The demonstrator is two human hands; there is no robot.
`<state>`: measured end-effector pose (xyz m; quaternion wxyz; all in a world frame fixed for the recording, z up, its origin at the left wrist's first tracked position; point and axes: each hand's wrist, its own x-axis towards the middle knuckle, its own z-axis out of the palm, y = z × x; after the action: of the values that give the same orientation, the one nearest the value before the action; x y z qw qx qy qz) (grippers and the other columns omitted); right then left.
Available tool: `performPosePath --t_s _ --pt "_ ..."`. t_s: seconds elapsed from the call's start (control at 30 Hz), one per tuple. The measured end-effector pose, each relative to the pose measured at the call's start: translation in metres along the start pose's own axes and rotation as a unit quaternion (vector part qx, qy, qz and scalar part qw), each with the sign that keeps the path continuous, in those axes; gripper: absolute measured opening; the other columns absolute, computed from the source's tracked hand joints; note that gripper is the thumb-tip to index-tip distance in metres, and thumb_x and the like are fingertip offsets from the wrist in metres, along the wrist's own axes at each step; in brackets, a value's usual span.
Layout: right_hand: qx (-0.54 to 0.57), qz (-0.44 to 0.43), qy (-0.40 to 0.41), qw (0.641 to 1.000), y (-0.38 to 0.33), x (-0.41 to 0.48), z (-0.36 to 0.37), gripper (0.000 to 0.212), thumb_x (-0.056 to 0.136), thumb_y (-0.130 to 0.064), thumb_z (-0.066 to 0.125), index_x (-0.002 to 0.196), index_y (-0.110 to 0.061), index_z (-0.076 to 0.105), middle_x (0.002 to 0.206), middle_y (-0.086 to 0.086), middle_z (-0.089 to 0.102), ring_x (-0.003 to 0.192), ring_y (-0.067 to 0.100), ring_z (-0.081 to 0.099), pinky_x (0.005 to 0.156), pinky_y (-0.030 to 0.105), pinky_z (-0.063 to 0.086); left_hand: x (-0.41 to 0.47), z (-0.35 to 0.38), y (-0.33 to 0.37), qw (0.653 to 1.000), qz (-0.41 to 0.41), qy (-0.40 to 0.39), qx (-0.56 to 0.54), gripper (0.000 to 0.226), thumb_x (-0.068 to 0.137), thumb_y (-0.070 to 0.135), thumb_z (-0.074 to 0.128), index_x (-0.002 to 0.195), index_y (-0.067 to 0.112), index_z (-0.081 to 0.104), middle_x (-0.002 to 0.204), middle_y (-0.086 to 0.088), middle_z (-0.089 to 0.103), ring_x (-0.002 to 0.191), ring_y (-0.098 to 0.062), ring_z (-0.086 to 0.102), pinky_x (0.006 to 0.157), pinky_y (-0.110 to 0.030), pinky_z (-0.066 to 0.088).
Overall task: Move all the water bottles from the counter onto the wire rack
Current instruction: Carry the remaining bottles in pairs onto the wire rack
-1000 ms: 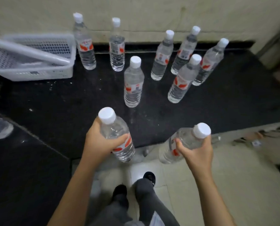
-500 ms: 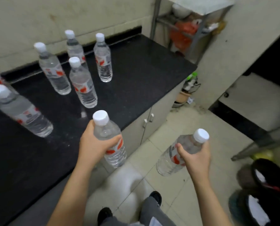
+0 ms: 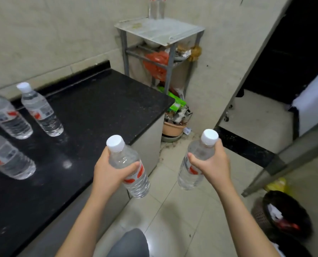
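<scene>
**Turned from counter to rack, a bottle in each hand**

I've swung right: the counter (image 3: 91,108) has slid to my left and the rack (image 3: 160,32) now stands ahead, one bottle (image 3: 156,8) already on top. Three bottles (image 3: 41,112) remain in view on the counter. My left hand (image 3: 110,173) is wrapped round one bottle (image 3: 130,169), my right hand (image 3: 211,166) round another (image 3: 193,162), both carried over the floor.

Setting: small domestic kitchen or utility corner. Evidence: black stone counter (image 3: 98,108) over pale cabinet; tiled floor (image 3: 182,210) and walls; beside counter's far end, metal rack (image 3: 165,34) holding bowl, bags, clutter.
</scene>
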<state>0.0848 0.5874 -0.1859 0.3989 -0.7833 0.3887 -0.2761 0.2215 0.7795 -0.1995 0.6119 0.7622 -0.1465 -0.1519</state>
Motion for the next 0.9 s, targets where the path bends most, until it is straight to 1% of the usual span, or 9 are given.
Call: performPosePath --t_s 0.07,0.13,0.23,0.37,0.47,0.57,0.63,0.77,0.9 --pt "-0.005 -0.018 -0.010 1.000 -0.005 0.028 -0.003 0.048 0.065 -0.021 0.078 0.098 -0.027 0.043 0.095 -0.005 0.054 0.091 0.014 0.051 0.077 0.031 0.042 0.021 0.015 0.008 1.000 0.013 0.003 -0.001 0.056 0.034 0.043 0.072 0.086 0.032 0.056 0.093 0.002 0.066 0.091 -0.022 0.065 0.081 -0.042 0.054" --pt "-0.009 -0.039 -0.019 0.999 -0.009 0.060 -0.002 0.046 0.063 -0.020 0.078 0.095 -0.024 0.045 0.092 -0.004 0.056 0.090 0.016 0.053 0.077 0.033 0.042 0.047 0.028 0.013 1.000 0.019 0.007 -0.010 0.052 0.038 0.039 0.075 0.086 0.031 0.056 0.092 0.001 0.066 0.090 -0.021 0.065 0.080 -0.040 0.054" --pt "-0.003 -0.050 -0.029 0.998 -0.012 0.117 0.006 0.048 0.062 -0.019 0.080 0.101 -0.014 0.053 0.093 -0.001 0.061 0.092 0.021 0.059 0.081 0.038 0.047 0.101 0.051 0.017 0.999 0.022 0.008 -0.030 0.045 0.054 0.018 0.082 0.091 0.026 0.059 0.097 -0.005 0.067 0.094 -0.025 0.065 0.083 -0.046 0.054" --pt "0.000 -0.069 -0.045 0.997 -0.022 0.196 0.018 0.049 0.063 -0.019 0.079 0.103 -0.018 0.052 0.097 0.000 0.062 0.094 0.020 0.060 0.083 0.037 0.048 0.174 0.087 0.033 0.998 0.026 0.028 -0.041 0.056 0.038 0.041 0.075 0.090 0.028 0.058 0.097 -0.004 0.067 0.093 -0.025 0.065 0.085 -0.052 0.053" --pt "-0.013 -0.079 -0.052 0.995 -0.027 0.248 0.022 0.049 0.062 -0.018 0.080 0.098 -0.024 0.047 0.095 -0.001 0.060 0.092 0.019 0.058 0.078 0.032 0.046 0.222 0.110 0.050 0.998 0.029 0.034 -0.042 0.054 0.036 0.044 0.073 0.085 0.030 0.057 0.093 0.000 0.068 0.091 -0.024 0.065 0.085 -0.053 0.053" --pt "-0.006 -0.066 -0.043 0.997 -0.025 0.293 0.023 0.050 0.062 -0.017 0.080 0.100 -0.024 0.047 0.096 0.000 0.061 0.092 0.019 0.058 0.078 0.031 0.045 0.264 0.129 0.065 0.998 0.037 0.035 -0.047 0.050 0.035 0.045 0.071 0.081 0.034 0.056 0.090 0.005 0.066 0.090 -0.023 0.065 0.085 -0.053 0.052" --pt "0.003 -0.051 -0.040 0.998 -0.017 0.317 0.023 0.049 0.063 -0.016 0.080 0.100 -0.022 0.048 0.093 -0.002 0.060 0.090 0.016 0.057 0.076 0.027 0.041 0.284 0.142 0.069 0.998 0.032 0.022 -0.042 0.049 0.035 0.045 0.072 0.082 0.037 0.056 0.092 0.006 0.066 0.092 -0.023 0.065 0.086 -0.052 0.052" --pt "-0.008 -0.048 -0.043 0.998 0.002 0.360 0.019 0.048 0.062 -0.016 0.080 0.097 -0.025 0.049 0.082 -0.015 0.057 0.084 0.013 0.057 0.075 0.026 0.040 0.319 0.172 0.073 0.999 0.021 0.020 -0.042 0.049 0.034 0.045 0.071 0.081 0.036 0.058 0.091 0.006 0.068 0.090 -0.021 0.065 0.085 -0.051 0.053" --pt "-0.010 -0.065 -0.056 0.996 0.025 0.409 0.008 0.047 0.061 -0.016 0.080 0.089 -0.034 0.046 0.081 -0.024 0.053 0.081 0.011 0.055 0.071 0.024 0.038 0.348 0.212 0.081 0.998 0.023 0.040 -0.043 0.046 0.033 0.045 0.071 0.076 0.037 0.058 0.087 0.006 0.068 0.087 -0.022 0.066 0.083 -0.051 0.053"
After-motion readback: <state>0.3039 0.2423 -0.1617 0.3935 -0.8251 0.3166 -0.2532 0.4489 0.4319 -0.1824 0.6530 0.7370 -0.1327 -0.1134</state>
